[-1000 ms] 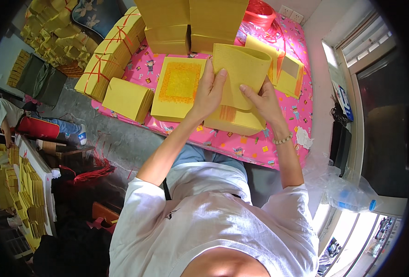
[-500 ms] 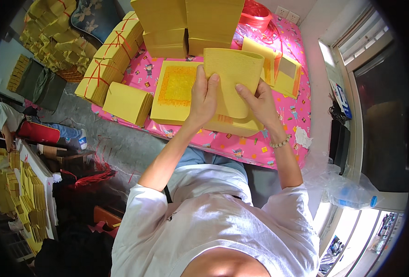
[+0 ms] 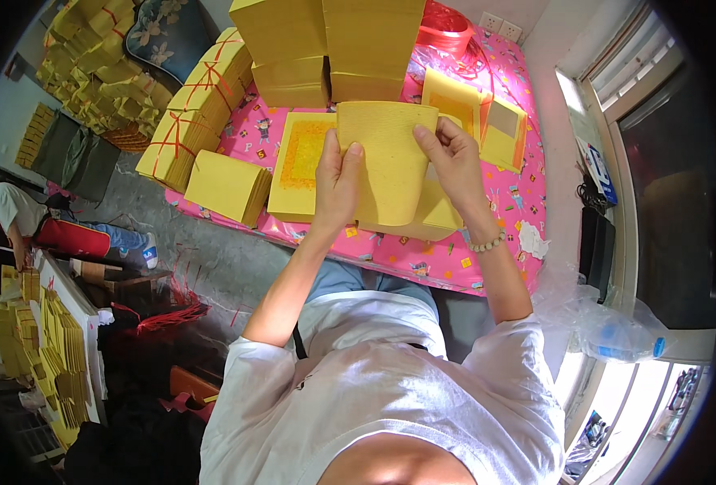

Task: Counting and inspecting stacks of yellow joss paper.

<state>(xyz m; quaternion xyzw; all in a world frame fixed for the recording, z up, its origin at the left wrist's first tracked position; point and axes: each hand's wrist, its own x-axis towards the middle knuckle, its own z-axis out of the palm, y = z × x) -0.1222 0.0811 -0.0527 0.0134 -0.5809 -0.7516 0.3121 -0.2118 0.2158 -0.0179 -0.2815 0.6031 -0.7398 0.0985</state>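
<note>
Between my two hands is a curved sheaf of yellow paper (image 3: 386, 166), raised above the pink table. My left hand (image 3: 339, 178) grips its left edge, thumb on the near face. On the opposite side my right hand (image 3: 452, 162) pinches the upper right edge; its other fingers are partly hidden behind the paper. Beneath the sheaf lies a yellow paper stack (image 3: 435, 214), mostly covered by it. Just left of my left hand is another stack with an orange printed square (image 3: 303, 162) on top. A plain folded yellow stack (image 3: 224, 186) rests further left.
Tall yellow stacks (image 3: 374, 40) stand at the back. Bundles tied with red string (image 3: 184, 133) line the table's left side. Red plastic ribbon (image 3: 445, 28) lies behind at right, above more printed paper (image 3: 503, 133). Another person (image 3: 75, 226) works at far left.
Both hands have drawn the paper sheaf slightly left and nearer to me. My right hand has shifted up along its edge, toward the top corner.
</note>
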